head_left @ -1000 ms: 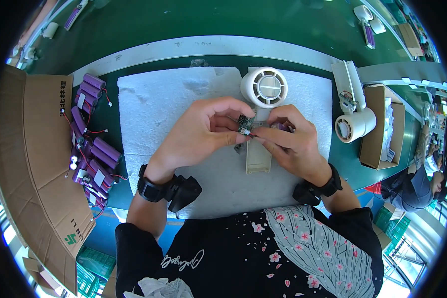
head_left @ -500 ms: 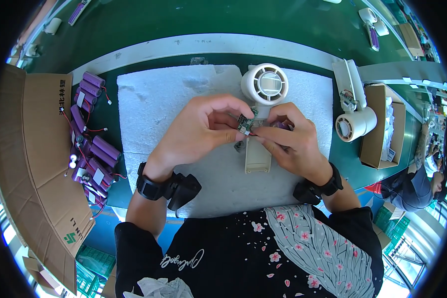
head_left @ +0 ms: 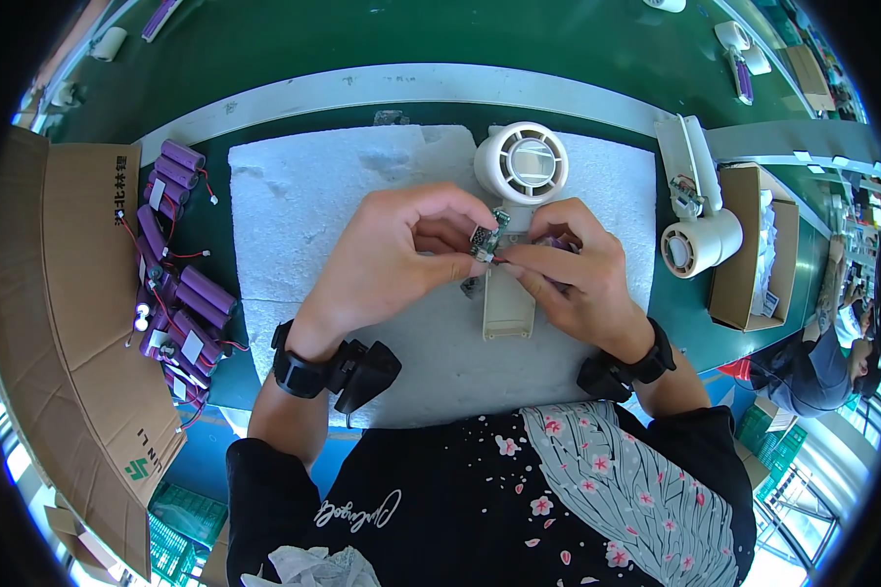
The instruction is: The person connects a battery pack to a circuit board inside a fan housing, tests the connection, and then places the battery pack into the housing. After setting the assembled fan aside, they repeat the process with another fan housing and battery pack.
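Observation:
Between thumb and fingers, my left hand (head_left: 392, 245) pinches a small green circuit board (head_left: 483, 241) with a white connector at its lower end. My right hand (head_left: 576, 272) is closed on a purple battery pack (head_left: 556, 245), mostly hidden by the fingers. Its fingertips hold the red lead at the board's connector; whether the plug is fully seated I cannot tell. Beneath both hands lies a white handheld fan (head_left: 522, 162), its round head away from me and its open handle shell (head_left: 508, 311) toward me.
The fan rests on a white foam pad (head_left: 303, 210). Several purple battery packs (head_left: 206, 293) with leads lie to the left beside a large cardboard flap (head_left: 78, 293). At right are another opened fan (head_left: 700, 245) and a cardboard box (head_left: 749, 313). A person (head_left: 822, 377) sits farther right.
The circuit board has tilted slightly in my left fingers, and my right fingertips have shifted a little at its connector. Both hands stay over the fan.

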Motion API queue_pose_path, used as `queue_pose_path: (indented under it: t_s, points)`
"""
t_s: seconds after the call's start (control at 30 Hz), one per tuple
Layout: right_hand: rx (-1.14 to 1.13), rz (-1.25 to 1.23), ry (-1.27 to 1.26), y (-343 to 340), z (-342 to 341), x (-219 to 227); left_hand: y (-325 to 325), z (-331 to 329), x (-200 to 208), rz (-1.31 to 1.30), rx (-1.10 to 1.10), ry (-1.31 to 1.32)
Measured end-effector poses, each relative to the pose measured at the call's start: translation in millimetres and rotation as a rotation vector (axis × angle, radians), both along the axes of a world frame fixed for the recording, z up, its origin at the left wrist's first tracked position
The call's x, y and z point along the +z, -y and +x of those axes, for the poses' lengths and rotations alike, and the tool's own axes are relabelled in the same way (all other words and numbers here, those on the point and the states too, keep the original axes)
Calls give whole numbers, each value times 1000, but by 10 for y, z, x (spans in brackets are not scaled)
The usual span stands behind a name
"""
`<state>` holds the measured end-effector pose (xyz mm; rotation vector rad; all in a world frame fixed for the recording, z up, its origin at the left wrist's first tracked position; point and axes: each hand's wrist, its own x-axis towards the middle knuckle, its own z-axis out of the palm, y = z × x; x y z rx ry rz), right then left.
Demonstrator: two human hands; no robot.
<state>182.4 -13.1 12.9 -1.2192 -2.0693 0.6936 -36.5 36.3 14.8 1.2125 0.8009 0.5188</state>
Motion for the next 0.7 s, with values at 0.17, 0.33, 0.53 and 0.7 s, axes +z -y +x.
queue_pose_path:
  t_s: [0.17, 0.33, 0.53, 0.7]
  points:
    - [0, 4, 7, -2, 9, -7, 20, 27, -12, 26, 26, 12]
    - [-16, -2, -9, -10, 8, -14, 48, 57, -14, 134, 58, -10]
    - [24, 19, -8, -4, -27, 22, 73, 100, -45, 320, 135, 4]
    - [62, 35, -58, 1, 36, -24, 75, 92, -23, 488, 62, -89]
